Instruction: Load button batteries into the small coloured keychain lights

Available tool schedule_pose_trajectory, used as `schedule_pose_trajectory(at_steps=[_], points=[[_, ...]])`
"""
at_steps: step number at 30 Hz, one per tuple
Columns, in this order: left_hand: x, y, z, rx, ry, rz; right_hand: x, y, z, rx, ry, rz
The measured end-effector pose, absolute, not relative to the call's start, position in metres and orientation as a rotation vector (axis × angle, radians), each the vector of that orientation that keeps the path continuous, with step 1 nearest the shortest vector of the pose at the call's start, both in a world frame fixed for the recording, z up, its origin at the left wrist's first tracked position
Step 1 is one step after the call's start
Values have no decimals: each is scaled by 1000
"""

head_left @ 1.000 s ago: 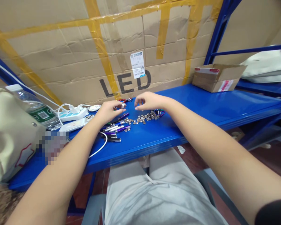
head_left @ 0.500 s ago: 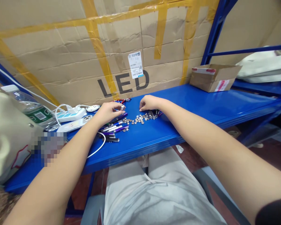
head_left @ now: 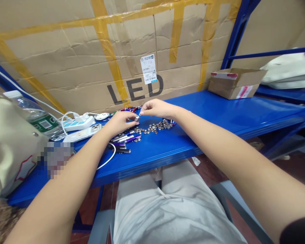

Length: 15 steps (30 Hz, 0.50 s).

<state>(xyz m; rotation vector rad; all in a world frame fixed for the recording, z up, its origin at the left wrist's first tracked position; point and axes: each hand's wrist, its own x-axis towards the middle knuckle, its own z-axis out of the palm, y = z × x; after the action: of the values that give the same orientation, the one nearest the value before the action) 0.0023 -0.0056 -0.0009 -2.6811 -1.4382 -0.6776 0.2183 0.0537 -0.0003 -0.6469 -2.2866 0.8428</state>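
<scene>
Pinching one small silvery cylinder (head_left: 137, 118) between thumb and forefinger of the left hand (head_left: 120, 122), holding it over the blue shelf (head_left: 193, 139), with one end facing the right hand (head_left: 159, 107). Bringing the right thumb and fingertips close together right at that end, but not showing whether anything sits between them or whether they are touching the metal.

Just moving the right hand across from the silvery discs (head_left: 152, 128) to the cylinder, after dipping beside them half a second ago, while keeping the left pinch in place. Joining both hands at one piece now, so apparently working on its end rather than picking from the pile.

Counting outward: dozens of discs, overlapping too much for an exact figure, spreading rightward from below the left hand; at least five slim tubes (head_left: 134, 139), purple, silver and black among them, lying nearer the shelf's front edge. Partly hiding some coloured pieces (head_left: 129, 109) behind the hands, too jumbled for counting. Further left, finding one phone (head_left: 82, 135), one power strip (head_left: 78, 124) and one bottle (head_left: 44, 122); far right, one small cardboard box (head_left: 223, 86); behind, one large carton (head_left: 86, 67) bearing three letters.
</scene>
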Motion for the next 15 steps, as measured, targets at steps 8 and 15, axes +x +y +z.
schedule_pose_trajectory(at_steps=[8,15], points=[[10,-9,0,-2724,-1405,-679,212,39,1,-624,-2253,958],[10,-11,3,-2716,-1444,-665,221,47,6,-792,-2303,702]])
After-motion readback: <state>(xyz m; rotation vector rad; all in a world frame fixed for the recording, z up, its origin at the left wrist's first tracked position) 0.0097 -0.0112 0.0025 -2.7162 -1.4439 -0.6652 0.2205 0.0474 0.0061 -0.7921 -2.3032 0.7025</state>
